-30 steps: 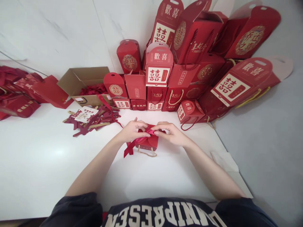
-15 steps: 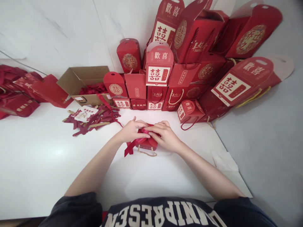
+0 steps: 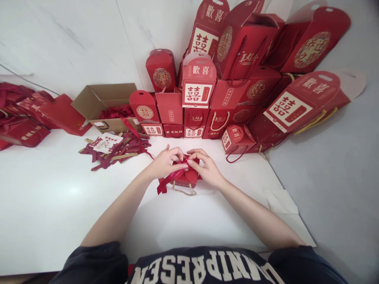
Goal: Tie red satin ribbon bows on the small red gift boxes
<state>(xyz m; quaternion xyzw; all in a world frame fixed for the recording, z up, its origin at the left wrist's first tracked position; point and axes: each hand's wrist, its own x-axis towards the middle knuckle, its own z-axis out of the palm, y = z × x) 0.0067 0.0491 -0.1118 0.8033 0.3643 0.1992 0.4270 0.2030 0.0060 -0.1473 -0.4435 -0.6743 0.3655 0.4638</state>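
- The white worktop (image 3: 74, 225) spreads below everything, running back to a pale, marbled wall (image 3: 71, 35).
- A stack of red boxes (image 3: 231, 94) rises along its back and right side, many printed with gold or white characters, several with rope handles.
- A group of red packages (image 3: 26, 114) sits at the far left.
- An open cardboard box (image 3: 115, 126), red material inside, stands just left of the stack.
- In front of it lies a pile of dark red cut-outs (image 3: 124, 150) mixed with tan strips.
- The left hand (image 3: 166, 162) is narrow, thumb and fingers pinching ribbon.
- The right hand (image 3: 209, 169) is narrow too, its fingertips gripping the same ribbon.
- Between and beneath the hands, the small red box (image 3: 184, 181) rests on the worktop.
- A white printed card (image 3: 108, 142) tops the pile.
- The red ribbon (image 3: 174, 176) crosses the small box's top, one end trailing left.
- A beige cord handle (image 3: 184, 193) loops from its near side.
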